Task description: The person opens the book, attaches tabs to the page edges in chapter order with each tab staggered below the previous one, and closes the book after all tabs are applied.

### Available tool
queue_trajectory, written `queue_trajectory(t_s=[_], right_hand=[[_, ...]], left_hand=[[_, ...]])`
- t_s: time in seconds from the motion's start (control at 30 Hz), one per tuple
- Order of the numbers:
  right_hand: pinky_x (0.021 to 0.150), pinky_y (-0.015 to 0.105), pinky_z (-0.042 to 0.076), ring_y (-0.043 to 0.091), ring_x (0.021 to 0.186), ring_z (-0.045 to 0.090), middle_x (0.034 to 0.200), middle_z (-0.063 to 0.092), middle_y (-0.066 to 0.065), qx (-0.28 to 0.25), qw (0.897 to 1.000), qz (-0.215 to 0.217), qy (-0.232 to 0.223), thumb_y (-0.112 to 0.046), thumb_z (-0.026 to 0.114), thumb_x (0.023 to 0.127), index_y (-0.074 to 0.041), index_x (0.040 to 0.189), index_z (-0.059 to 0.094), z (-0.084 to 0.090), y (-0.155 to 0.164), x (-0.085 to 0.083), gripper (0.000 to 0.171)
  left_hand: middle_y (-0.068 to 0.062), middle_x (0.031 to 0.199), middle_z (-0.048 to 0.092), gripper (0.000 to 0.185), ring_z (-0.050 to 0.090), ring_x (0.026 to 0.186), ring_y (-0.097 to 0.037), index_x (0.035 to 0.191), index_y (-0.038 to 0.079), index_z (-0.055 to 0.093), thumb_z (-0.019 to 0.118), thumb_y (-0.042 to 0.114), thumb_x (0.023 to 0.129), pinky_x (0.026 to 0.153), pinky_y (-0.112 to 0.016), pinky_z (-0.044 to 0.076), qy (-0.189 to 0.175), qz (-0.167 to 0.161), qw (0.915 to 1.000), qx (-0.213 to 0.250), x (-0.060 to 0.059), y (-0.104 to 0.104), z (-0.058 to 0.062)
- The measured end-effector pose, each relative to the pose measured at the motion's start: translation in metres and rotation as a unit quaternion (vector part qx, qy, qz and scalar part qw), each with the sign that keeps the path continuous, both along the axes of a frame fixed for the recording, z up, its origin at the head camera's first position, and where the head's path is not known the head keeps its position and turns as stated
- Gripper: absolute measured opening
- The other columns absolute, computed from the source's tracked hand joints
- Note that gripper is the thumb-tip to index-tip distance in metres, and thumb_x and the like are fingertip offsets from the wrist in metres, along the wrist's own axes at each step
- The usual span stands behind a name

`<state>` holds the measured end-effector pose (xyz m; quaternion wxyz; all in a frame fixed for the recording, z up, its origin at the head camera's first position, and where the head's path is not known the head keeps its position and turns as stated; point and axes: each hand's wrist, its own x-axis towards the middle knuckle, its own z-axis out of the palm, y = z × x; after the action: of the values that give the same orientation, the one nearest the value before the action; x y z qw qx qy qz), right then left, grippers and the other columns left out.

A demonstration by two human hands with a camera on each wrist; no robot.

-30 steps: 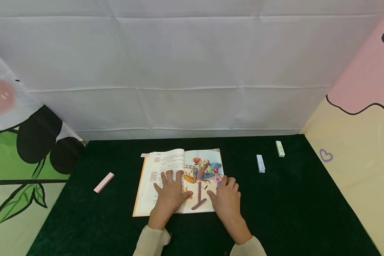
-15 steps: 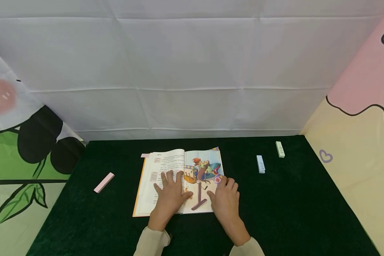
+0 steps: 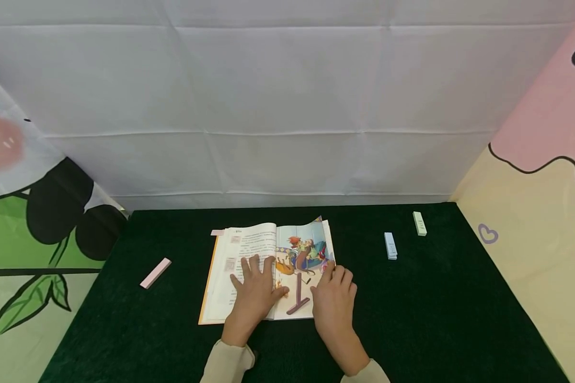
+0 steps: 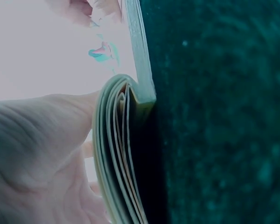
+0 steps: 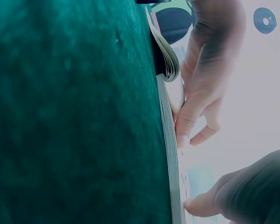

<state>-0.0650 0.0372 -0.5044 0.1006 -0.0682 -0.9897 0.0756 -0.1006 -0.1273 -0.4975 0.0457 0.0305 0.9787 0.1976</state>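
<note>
Well, one open book (image 3: pixel 263 242), centre; my left hand (image 3: pixel 254 291) spread on it, right hand (image 3: pixel 334 298) at right edge, pinch unclear; one pink strip (image 3: pixel 155 273) left, one blue strip (image 3: pixel 390 246), one green strip (image 3: pixel 419 223) right; dark-green cloth (image 3: pixel 450 314), white backdrop (image 3: pixel 287 106)

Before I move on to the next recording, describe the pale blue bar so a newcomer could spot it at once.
On the dark green tabletop, find the open book, then look past its right edge. There, the pale blue bar lies closer to the book than the pale green bar, which is farther back and right.
</note>
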Motion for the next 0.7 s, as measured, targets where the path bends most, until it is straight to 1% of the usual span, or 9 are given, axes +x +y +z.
queue_trajectory(t_s=[0.1,0.17,0.43,0.7], right_hand=[[0.098,0.05,0.05,0.041,0.123,0.05,0.133,0.052,0.026,-0.001,1.0,0.01,-0.003,-0.036,0.083,0.089,0.005,0.15,0.049,0.0033,-0.0008,0.0024,0.081],[0.099,0.049,0.05,0.041,0.125,0.051,0.134,0.053,0.026,-0.002,1.0,0.016,-0.006,-0.033,0.083,0.09,0.004,0.151,0.048,0.0042,-0.0012,0.0035,0.079],[0.096,0.048,0.053,0.041,0.124,0.052,0.138,0.052,0.025,0.005,0.999,0.035,-0.013,-0.03,0.083,0.09,0.004,0.153,0.046,0.0053,-0.0027,0.0062,0.08],[0.095,0.047,0.053,0.041,0.124,0.052,0.137,0.053,0.025,0.004,0.998,0.06,-0.005,-0.023,0.084,0.088,0.005,0.151,0.048,0.0073,-0.005,0.0089,0.078]], left_hand=[[-0.032,0.159,0.033,0.085,0.02,0.151,-0.063,0.151,0.012,0.045,0.085,0.046,0.084,0.109,-0.089,0.019,-0.004,0.001,1.0,-0.002,0.0004,0.0007,0.0],[-0.032,0.159,0.032,0.085,0.019,0.152,-0.063,0.151,0.012,0.045,0.085,0.047,0.084,0.11,-0.088,0.018,-0.009,0.003,1.0,-0.003,0.0004,0.0008,0.0002],[-0.032,0.16,0.031,0.086,0.018,0.153,-0.062,0.151,0.012,0.045,0.085,0.046,0.083,0.111,-0.088,0.017,-0.014,0.009,0.9998,-0.005,-0.0002,-0.0005,0.0007],[-0.033,0.16,0.031,0.086,0.018,0.153,-0.063,0.152,0.012,0.045,0.084,0.046,0.084,0.11,-0.089,0.016,-0.009,0.002,1.0,-0.002,0.0002,0.0002,-0.0006]])
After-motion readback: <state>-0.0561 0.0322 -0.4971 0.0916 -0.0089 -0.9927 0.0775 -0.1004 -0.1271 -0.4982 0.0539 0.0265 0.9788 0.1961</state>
